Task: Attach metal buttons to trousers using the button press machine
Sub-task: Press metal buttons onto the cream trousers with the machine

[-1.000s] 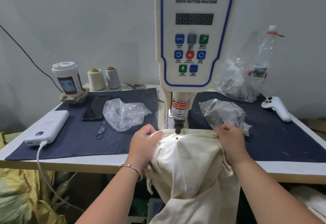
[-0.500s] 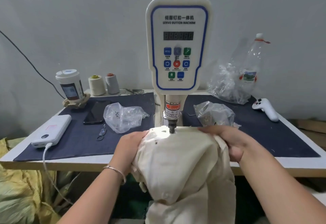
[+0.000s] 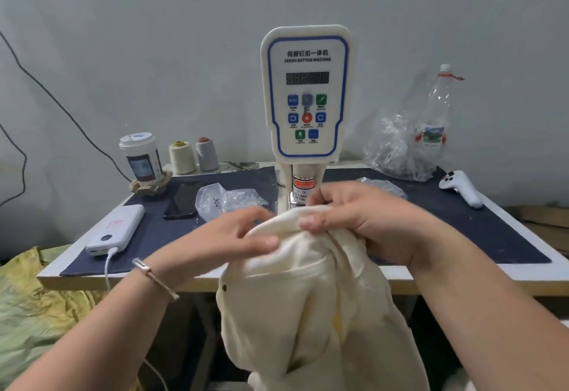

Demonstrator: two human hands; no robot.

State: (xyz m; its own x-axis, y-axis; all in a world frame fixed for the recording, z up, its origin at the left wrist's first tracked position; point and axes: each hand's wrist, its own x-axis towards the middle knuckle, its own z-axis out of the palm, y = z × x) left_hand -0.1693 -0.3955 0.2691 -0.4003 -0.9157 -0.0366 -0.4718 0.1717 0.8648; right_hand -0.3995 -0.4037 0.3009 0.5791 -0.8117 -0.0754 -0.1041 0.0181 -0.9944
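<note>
Both hands on the cream trousers, right in front of the button press!

The cream cotton trousers [image 3: 308, 313] hang over the table's front edge, their top bunched up against the base of the white, blue-trimmed servo button machine [image 3: 306, 92] at mid-table. The right hand [image 3: 363, 221] pinches a fold of the cloth at its peak, thumb pressed on top, just below the machine's metal press head [image 3: 297, 198]. The left hand [image 3: 234, 236] rests on the fabric beside it, fingers extended and a little blurred, thumb laid along the cloth. One small dark metal button [image 3: 224, 287] shows on the trousers' left side, below the table edge. Towards the left edge of the dark blue mat [image 3: 492, 230] lies a white power bank [image 3: 115, 230]; a clear plastic bag [image 3: 228, 201] sits near the machine.
</note>
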